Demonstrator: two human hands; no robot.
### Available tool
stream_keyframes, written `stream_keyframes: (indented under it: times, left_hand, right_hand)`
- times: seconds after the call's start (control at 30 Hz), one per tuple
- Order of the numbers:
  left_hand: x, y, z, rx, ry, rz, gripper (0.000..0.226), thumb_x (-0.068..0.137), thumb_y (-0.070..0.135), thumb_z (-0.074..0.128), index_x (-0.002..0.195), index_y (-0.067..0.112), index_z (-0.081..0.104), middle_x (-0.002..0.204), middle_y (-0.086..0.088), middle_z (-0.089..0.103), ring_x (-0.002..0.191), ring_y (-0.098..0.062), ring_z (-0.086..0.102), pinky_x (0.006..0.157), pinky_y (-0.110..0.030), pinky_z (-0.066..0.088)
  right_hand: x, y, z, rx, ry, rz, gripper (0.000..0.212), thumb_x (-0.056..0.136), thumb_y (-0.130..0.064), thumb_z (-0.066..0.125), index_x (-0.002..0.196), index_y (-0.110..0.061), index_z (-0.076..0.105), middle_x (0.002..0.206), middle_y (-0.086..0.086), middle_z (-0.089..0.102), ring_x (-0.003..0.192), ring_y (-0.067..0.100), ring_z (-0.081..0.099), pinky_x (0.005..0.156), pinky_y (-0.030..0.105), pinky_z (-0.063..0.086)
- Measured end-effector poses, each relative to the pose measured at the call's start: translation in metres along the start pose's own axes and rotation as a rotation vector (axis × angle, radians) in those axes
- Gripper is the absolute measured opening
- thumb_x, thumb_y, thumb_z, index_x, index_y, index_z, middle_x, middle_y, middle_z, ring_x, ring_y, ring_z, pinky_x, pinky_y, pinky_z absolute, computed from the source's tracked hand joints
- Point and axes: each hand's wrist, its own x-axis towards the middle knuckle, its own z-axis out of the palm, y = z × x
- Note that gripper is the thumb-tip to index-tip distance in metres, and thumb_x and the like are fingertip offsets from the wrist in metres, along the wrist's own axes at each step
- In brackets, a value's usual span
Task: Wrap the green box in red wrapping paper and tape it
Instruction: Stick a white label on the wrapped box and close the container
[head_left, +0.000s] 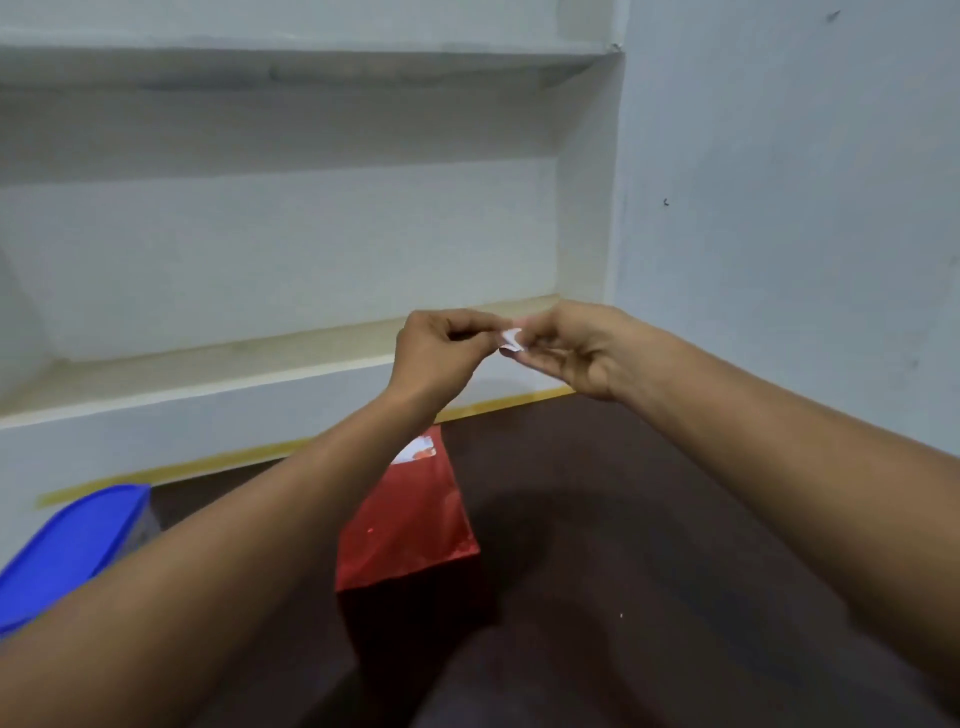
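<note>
The box (410, 525) stands on the dark floor, low in the middle of the view, covered in shiny red wrapping paper; no green shows. A pale strip of tape (415, 451) lies on its far top edge. Well above the box, both hands are raised in front of the shelf. My left hand (439, 353) and my right hand (576, 351) pinch a small white piece of tape (511, 340) between their fingertips. My left forearm crosses over the box's upper left corner and hides it.
A blue plastic lid (72, 545) on a container sits at the lower left on the floor. Built-in white shelves (260, 364) run along the wall ahead, with a yellowish strip (208, 467) at the base. A plain wall rises on the right.
</note>
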Motion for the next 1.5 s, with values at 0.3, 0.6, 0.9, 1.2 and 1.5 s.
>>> stream_keyframes:
  times: [0.3,0.6,0.9,1.2,1.5]
  left_hand:
    - [0.062,0.037,0.037,-0.018,-0.088,-0.239,0.021,0.091,0.014,0.078,0.104,0.029,0.083,0.093,-0.002,0.08,0.082,-0.011,0.072,0.086,-0.035,0.059]
    - [0.064,0.128,0.086,-0.236,-0.016,-0.447,0.016,0.088,0.008,0.079,0.097,0.022,0.082,0.086,0.0,0.08,0.078,-0.012,0.073,0.081,-0.031,0.061]
    - [0.036,0.2,0.19,-0.21,-0.237,-0.339,0.026,0.089,0.004,0.078,0.11,0.018,0.081,0.101,0.005,0.081,0.102,-0.01,0.075,0.096,-0.031,0.058]
    - [-0.01,0.283,0.36,-0.043,-0.053,-0.18,0.027,0.085,-0.005,0.077,0.095,0.019,0.084,0.088,0.011,0.079,0.089,-0.004,0.075,0.085,-0.021,0.057]
    - [-0.038,0.333,0.461,0.167,-0.015,-0.309,0.042,0.081,-0.021,0.058,0.093,0.011,0.083,0.077,0.011,0.075,0.078,0.002,0.073,0.076,-0.014,0.058]
  right_hand:
    - [0.043,-0.062,-0.036,-0.03,0.088,0.251,0.023,0.096,0.004,0.063,0.102,-0.014,0.074,0.089,0.003,0.075,0.081,0.011,0.073,0.063,0.021,0.059]
    - [-0.013,-0.129,-0.06,-0.083,0.305,0.184,0.026,0.091,0.005,0.068,0.089,-0.019,0.08,0.085,0.003,0.074,0.076,0.009,0.067,0.068,0.018,0.055]
    - [-0.064,-0.172,-0.168,0.28,0.432,0.24,0.029,0.09,0.013,0.057,0.098,-0.006,0.077,0.089,0.006,0.075,0.082,0.013,0.072,0.063,0.019,0.059]
    - [-0.144,-0.232,-0.346,0.228,0.215,0.415,0.017,0.086,-0.002,0.057,0.087,-0.005,0.073,0.082,0.009,0.077,0.066,0.012,0.061,0.066,0.018,0.052]
    - [-0.163,-0.246,-0.455,0.161,0.174,0.481,0.018,0.089,-0.003,0.075,0.106,0.001,0.075,0.09,0.014,0.078,0.066,0.012,0.067,0.061,0.021,0.059]
